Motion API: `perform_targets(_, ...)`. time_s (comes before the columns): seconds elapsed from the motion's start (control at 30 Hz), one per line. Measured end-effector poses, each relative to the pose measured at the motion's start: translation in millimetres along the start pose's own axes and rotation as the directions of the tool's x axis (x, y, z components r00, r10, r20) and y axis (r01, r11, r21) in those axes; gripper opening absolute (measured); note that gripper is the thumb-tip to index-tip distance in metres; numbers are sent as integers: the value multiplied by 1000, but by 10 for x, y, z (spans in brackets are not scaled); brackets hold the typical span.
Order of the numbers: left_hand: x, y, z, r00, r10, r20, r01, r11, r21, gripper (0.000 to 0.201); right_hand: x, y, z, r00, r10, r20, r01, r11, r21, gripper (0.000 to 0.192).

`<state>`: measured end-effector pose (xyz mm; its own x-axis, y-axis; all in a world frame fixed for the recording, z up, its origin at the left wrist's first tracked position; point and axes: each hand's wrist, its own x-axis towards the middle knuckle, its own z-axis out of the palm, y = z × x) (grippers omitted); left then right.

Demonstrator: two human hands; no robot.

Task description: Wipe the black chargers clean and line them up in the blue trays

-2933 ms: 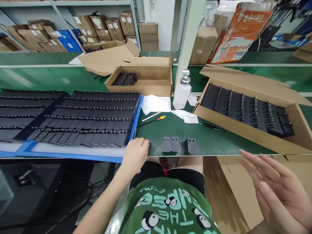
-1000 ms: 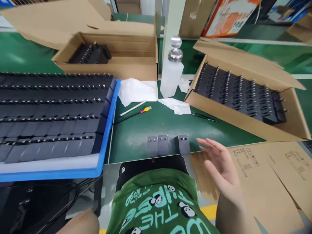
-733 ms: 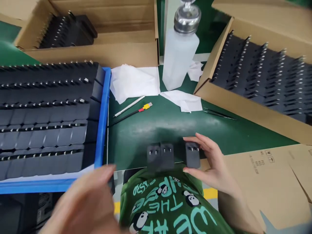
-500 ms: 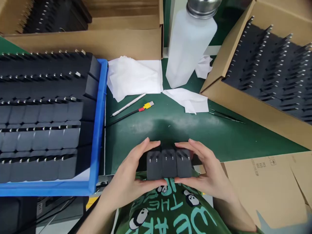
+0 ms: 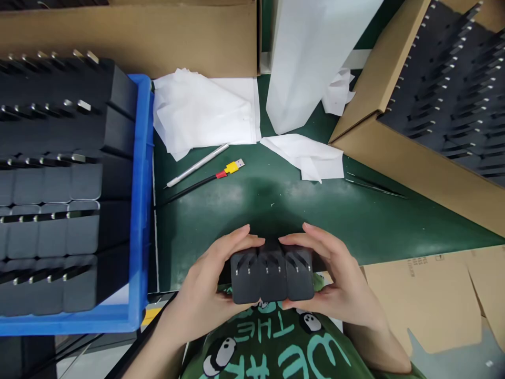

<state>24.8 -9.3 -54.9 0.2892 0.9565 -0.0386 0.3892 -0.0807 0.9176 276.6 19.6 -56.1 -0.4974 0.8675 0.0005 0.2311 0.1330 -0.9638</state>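
Observation:
Three black plug adapters (image 5: 272,275) are pressed side by side into one row at the near edge of the green table (image 5: 276,205). My left hand (image 5: 205,287) grips the row's left end, fingers curled over the top. My right hand (image 5: 335,279) clasps the right end the same way. The metal prongs face up toward me.
A blue tray (image 5: 138,210) packed with rows of black adapters lies at left. A cardboard box (image 5: 410,163) of adapters stands at right, another box (image 5: 158,37) behind. White wipes (image 5: 205,110), a white bottle (image 5: 311,58), a cable with yellow plug (image 5: 232,167), a thin metal tool (image 5: 197,166) and tweezers (image 5: 374,187) lie mid-table.
My right hand slid the separate adapter against the other two, my left hand came up from below, and both hands closed on the row and lifted it nearer. The view tilted down and closer.

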Motion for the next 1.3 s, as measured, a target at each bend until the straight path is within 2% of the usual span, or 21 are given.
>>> perform_targets(0.3,32,73,-29,999,-26,46,20,991,136,83,-11,-18,19,1000,12,-8,-12,999,-38,98)
perform_targets(0.47,52,128,-46,999,-19,37,12,983,183,81,-125,10,-3,998,-3,-58,-2,996,-94,96)
perform_targets(0.63,69,251,-109,994,101,-38,-88,965,247,79,-329,7,-114,988,-17,-151,5,997,-78,100)
perform_targets(0.73,69,305,-124,990,133,-36,-112,931,347,80,-427,4,-157,978,-5,-211,-14,996,-89,96)
perform_targets(0.83,41,304,-111,994,103,-34,-81,913,400,81,-477,21,-161,974,-12,-225,-19,990,-139,88)
perform_targets(0.93,1,267,-97,997,63,-39,-42,913,407,82,-482,37,-160,976,-54,-211,15,983,-181,80)
perform_targets(1.07,-34,220,-117,995,70,-72,-34,909,416,80,-464,21,-199,965,-111,-236,48,965,-257,72)
perform_targets(1.2,-14,255,-111,987,123,-100,-59,870,490,81,-453,-8,-234,962,-119,-244,41,952,-304,69)
perform_targets(1.3,76,381,3,963,268,-25,-191,747,637,87,-448,-17,-228,961,-120,-248,40,952,-304,68)
